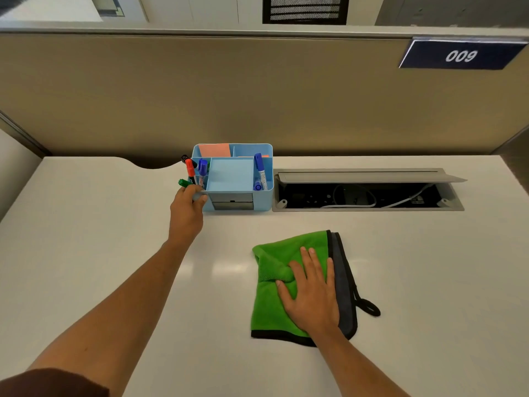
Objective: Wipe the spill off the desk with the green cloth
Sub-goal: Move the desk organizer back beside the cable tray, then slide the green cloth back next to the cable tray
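Two bare arms reach into view from the bottom edge, both uncovered from well above the elbow down to the fingers. The left hand [187, 206] and the right hand [312, 293] carry no gloves, and no rings, watch or bands show on the fingers or wrists. At the lower left corner sits the edge of a dark brown short sleeve [54, 382] (plain fabric, no print or seam detail visible).

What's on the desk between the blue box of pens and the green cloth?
Nothing: in the head view, only bare white desk lies between the blue organizer and the green cloth.
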Action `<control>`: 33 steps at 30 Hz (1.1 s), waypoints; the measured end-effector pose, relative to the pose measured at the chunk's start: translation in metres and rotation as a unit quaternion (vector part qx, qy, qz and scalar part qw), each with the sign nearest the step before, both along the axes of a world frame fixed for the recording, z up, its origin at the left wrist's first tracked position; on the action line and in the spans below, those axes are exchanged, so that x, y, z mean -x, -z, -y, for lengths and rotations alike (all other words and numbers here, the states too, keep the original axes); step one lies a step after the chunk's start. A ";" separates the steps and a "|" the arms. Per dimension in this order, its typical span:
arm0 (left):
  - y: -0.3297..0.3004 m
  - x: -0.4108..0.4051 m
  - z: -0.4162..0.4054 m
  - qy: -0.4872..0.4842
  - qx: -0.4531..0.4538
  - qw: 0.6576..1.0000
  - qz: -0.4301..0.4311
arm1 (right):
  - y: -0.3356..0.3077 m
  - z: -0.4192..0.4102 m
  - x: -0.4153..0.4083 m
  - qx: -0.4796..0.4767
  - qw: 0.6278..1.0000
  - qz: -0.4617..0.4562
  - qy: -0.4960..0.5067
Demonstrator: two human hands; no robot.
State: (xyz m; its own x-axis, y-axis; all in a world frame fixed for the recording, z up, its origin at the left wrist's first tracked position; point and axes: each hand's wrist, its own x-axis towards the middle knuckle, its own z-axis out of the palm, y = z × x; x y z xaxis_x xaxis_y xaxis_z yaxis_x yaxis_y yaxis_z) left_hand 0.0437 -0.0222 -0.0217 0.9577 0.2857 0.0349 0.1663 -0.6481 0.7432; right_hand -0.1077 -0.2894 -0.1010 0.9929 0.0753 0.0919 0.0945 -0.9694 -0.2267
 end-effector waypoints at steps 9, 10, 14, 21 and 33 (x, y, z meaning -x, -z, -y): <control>0.003 0.043 0.013 -0.003 0.032 0.999 0.011 | -0.001 0.000 0.000 -0.001 1.000 -0.004 0.000; 0.007 0.056 0.016 -0.009 0.031 0.999 0.014 | -0.001 -0.001 0.001 -0.001 1.000 -0.005 0.000; 0.030 0.118 0.034 0.034 0.030 0.999 0.021 | -0.001 -0.001 0.000 0.002 1.000 -0.012 0.000; 0.055 0.212 0.059 0.072 -0.066 0.995 0.016 | -0.007 0.004 0.005 0.017 1.000 -0.009 0.000; 0.071 0.265 0.052 0.169 -0.207 0.963 -0.046 | -0.012 0.086 0.053 0.009 0.995 -0.020 0.096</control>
